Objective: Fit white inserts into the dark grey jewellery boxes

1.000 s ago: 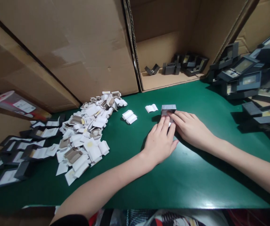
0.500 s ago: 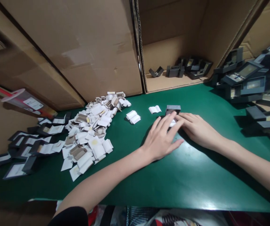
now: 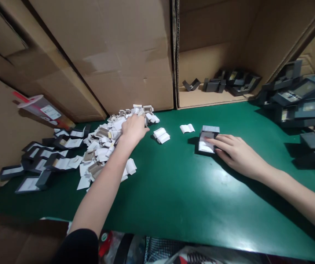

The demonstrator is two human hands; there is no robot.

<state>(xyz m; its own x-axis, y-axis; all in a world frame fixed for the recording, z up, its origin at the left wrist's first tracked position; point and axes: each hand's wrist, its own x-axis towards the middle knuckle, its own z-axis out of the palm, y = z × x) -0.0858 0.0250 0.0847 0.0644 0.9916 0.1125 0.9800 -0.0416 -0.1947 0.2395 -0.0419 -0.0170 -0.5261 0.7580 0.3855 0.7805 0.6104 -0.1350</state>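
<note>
A small dark grey box (image 3: 208,138) with a white insert lies open on the green table (image 3: 179,190). My right hand (image 3: 234,153) rests beside it, its outstretched fingertips on the insert's right edge. My left hand (image 3: 133,129) reaches over the far end of a heap of white and tan paper inserts (image 3: 105,150); its fingers curl down into the pile and are hidden from me. Two loose white inserts lie between the hands, a doubled one (image 3: 161,135) and a single one (image 3: 187,128).
Open grey boxes with white linings (image 3: 47,161) lie left of the heap. A stack of dark boxes (image 3: 300,99) stands at the right. An open carton (image 3: 215,55) at the back holds more dark boxes (image 3: 229,82). Cardboard walls close the rear.
My left hand has left the small box and swung left to the paper heap. The box's white insert now shows. The right hand stayed by the box.
</note>
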